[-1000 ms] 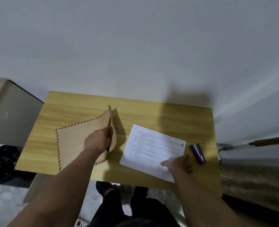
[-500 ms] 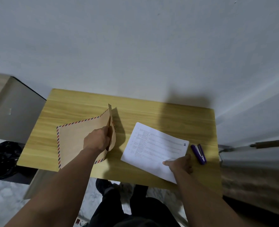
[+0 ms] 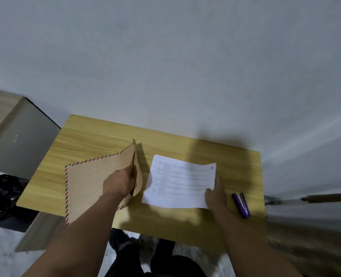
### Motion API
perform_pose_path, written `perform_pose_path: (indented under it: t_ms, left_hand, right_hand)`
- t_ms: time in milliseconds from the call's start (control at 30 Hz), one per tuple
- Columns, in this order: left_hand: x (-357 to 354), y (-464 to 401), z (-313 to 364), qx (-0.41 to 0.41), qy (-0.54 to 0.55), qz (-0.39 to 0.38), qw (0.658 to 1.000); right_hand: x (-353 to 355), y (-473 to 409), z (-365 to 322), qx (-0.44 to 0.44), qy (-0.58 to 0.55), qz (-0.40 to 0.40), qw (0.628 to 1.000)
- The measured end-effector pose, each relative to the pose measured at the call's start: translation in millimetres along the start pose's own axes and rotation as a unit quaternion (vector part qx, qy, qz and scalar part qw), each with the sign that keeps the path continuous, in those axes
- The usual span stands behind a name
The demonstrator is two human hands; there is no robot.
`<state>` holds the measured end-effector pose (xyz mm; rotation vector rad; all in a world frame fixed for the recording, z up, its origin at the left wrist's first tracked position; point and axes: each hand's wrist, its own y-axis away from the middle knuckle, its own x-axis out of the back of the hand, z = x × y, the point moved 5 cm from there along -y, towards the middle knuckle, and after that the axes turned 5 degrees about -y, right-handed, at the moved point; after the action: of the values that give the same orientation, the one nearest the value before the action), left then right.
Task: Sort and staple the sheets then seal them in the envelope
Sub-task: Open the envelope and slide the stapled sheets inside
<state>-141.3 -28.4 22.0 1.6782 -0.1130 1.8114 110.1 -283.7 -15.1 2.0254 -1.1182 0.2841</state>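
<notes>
Brown paper envelope with red-blue striped border (image 3: 89, 188) at centre left of frame, on light wooden worktop (image 3: 97, 136), near edge overhanging. Left hand (image 3: 119, 183) pinches flap, mouth held agape. Centre: white printed sheets (image 3: 180, 181), formerly flat, now raised at right end; insertion judged imminent. Right hand (image 3: 215, 194) grips sheets' lower right corner. Sheets just beside envelope mouth, apart. Purple stapler (image 3: 241, 204) lower right, untouched.

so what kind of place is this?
Probably a plain room at home or a small office: a small wooden table pushed against a bare white wall, a cabinet beside it, and an envelope, sheets and stapler laid out as paperwork.
</notes>
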Motion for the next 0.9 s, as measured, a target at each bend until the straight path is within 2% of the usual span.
perform_pose_path:
  t_ms: [233, 333, 433, 567, 667, 900]
  left_hand:
    - [-9, -5, 7, -0.008, 0.008, 0.007, 1.000]
    - [-11, -7, 7, -0.004, 0.012, 0.002, 1.000]
    - [-12, -7, 4, -0.001, 0.029, -0.002, 1.000]
    - [-14, -10, 1, 0.010, 0.029, 0.000, 1.000]
    - [-15, -13, -2, 0.021, 0.035, 0.002, 0.999]
    - [-21, -18, -8, 0.044, 0.014, -0.024, 0.999]
  right_hand:
    - [26, -4, -165, 0.222, 0.088, -0.010, 0.971]
    - [53, 3, -224, 0.294, 0.110, 0.001, 0.949]
    - [68, 18, -268, 0.371, 0.109, -0.032, 0.922]
    - [60, 30, -291, 0.378, 0.126, -0.110, 0.911]
    - [39, 33, -286, 0.367, 0.173, -0.138, 0.904]
    - [5, 36, -262, 0.319, 0.219, -0.120, 0.914]
